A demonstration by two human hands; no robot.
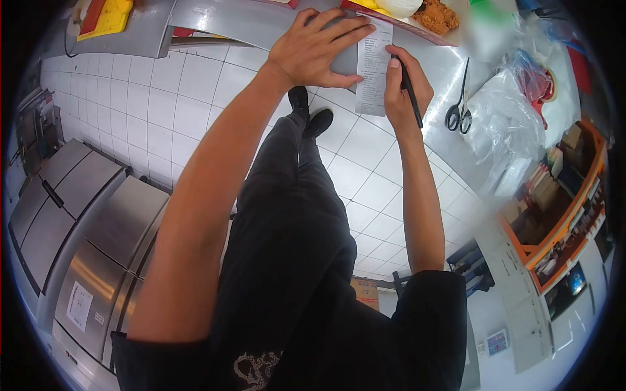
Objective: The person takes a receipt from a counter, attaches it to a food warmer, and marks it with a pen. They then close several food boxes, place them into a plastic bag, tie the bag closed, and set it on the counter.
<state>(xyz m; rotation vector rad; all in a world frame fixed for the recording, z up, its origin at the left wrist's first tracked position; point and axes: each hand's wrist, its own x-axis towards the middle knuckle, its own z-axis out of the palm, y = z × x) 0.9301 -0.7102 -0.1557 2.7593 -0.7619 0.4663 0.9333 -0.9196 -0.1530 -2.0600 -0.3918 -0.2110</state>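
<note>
A long printed receipt (370,81) lies at the edge of the steel counter, its lower end hanging past the edge. My left hand (318,47) is spread, fingertips resting on the receipt's upper part and thumb at its left side. In my right hand (407,85) is a black pen (415,103), gripped at the receipt's right side with its tip near the paper. Just beyond the receipt stands an open food box, in which a piece of fried chicken (435,15) and a white rounded item (399,5) show.
Black-handled scissors (459,117) lie on the counter to the right, next to clear plastic bags (502,124). A yellow item (106,18) sits at the far left. Stainless steel cabinets (107,287) stand to my left, and an orange-edged shelf (554,215) to my right.
</note>
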